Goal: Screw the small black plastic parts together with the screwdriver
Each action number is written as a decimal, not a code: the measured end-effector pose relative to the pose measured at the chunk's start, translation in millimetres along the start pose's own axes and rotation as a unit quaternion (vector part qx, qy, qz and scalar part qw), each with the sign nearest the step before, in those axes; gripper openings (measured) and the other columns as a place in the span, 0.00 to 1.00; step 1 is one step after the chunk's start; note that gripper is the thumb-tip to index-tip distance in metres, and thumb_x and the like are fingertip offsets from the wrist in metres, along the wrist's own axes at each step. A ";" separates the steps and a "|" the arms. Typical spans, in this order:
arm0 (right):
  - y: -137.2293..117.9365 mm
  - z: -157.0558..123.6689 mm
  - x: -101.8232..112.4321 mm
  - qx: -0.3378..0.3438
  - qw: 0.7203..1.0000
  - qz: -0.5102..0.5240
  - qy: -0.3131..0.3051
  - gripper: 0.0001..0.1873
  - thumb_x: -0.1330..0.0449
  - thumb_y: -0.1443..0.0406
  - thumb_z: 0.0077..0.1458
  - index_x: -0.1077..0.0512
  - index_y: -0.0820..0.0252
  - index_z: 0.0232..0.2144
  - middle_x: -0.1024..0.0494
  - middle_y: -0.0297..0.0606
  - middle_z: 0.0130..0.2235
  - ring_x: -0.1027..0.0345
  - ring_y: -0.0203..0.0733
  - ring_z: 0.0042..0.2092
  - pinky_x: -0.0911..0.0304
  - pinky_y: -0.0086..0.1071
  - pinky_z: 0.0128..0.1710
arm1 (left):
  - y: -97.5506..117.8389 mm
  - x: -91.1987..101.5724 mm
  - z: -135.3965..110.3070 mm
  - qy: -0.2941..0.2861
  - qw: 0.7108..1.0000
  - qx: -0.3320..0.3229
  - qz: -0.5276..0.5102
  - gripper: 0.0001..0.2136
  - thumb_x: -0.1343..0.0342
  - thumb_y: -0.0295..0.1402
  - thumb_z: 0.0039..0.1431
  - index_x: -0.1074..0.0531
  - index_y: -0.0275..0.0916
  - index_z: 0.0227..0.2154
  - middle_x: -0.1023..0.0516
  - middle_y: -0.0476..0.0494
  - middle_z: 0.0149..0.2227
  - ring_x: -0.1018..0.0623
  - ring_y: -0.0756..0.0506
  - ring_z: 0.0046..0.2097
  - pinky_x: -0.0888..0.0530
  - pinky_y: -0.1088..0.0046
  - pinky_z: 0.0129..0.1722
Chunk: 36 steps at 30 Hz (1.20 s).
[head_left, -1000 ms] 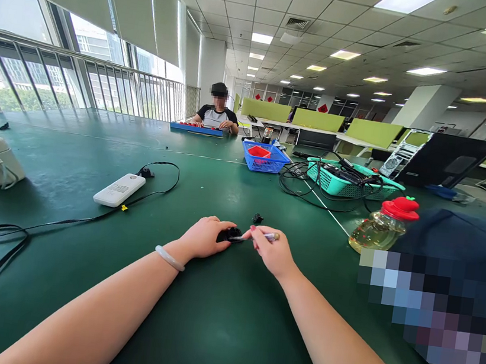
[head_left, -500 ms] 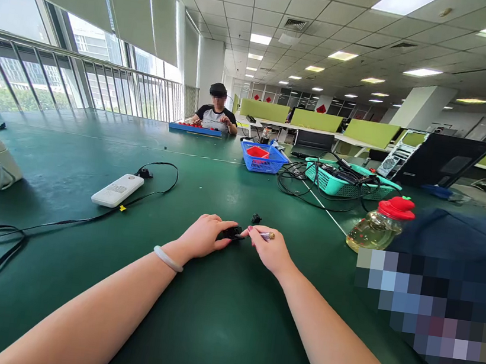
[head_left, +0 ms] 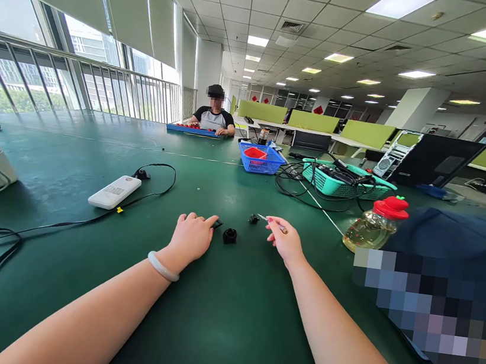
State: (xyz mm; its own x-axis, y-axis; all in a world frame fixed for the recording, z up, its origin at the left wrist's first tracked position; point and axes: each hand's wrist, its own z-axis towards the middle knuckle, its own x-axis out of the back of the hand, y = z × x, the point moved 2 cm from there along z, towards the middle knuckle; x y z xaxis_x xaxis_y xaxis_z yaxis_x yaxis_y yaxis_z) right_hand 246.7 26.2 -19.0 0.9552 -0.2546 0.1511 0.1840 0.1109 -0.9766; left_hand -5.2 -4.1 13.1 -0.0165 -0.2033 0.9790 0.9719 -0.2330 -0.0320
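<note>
My left hand [head_left: 191, 236] lies on the green table [head_left: 216, 316], fingers curled over a small black piece [head_left: 218, 224] that pokes out at the fingertips. A small black round part [head_left: 230, 236] sits free on the table just right of that hand. My right hand [head_left: 285, 241] is closed in a pinch on a thin screwdriver [head_left: 270, 221], its tip pointing left toward another small black part [head_left: 253, 219].
A white power strip [head_left: 114, 191] with a black cable lies to the left. A bottle with a red cap [head_left: 374, 225] stands at the right by a dark blue bag [head_left: 450, 239]. Blue basket [head_left: 260, 157] and teal basket [head_left: 337, 179] sit farther back. Another person sits at the far end.
My hands have moved apart. The black round part that was between them now lies alone on the table. My right hand lifted the screwdriver up and to the right.
</note>
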 end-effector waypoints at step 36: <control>-4.4 -6.9 1.0 -0.003 0.980 0.198 -0.008 0.18 0.37 0.52 0.42 0.24 0.62 0.17 0.33 0.34 0.15 0.45 0.32 0.17 0.51 0.28 0.16 | 32.3 -11.9 -4.7 0.006 0.974 -0.125 -0.188 0.16 0.45 0.44 0.61 0.26 0.43 0.48 0.24 0.40 0.50 0.30 0.37 0.53 0.31 0.56 0.54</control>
State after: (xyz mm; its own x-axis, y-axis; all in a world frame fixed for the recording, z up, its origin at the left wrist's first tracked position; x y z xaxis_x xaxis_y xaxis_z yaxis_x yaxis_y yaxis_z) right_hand 245.3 18.8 -15.6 0.9550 -0.1779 -0.2372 -0.2027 0.1924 -0.9602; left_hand 25.2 -13.8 -0.5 -0.3654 -0.0701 0.9282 0.8087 -0.5176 0.2793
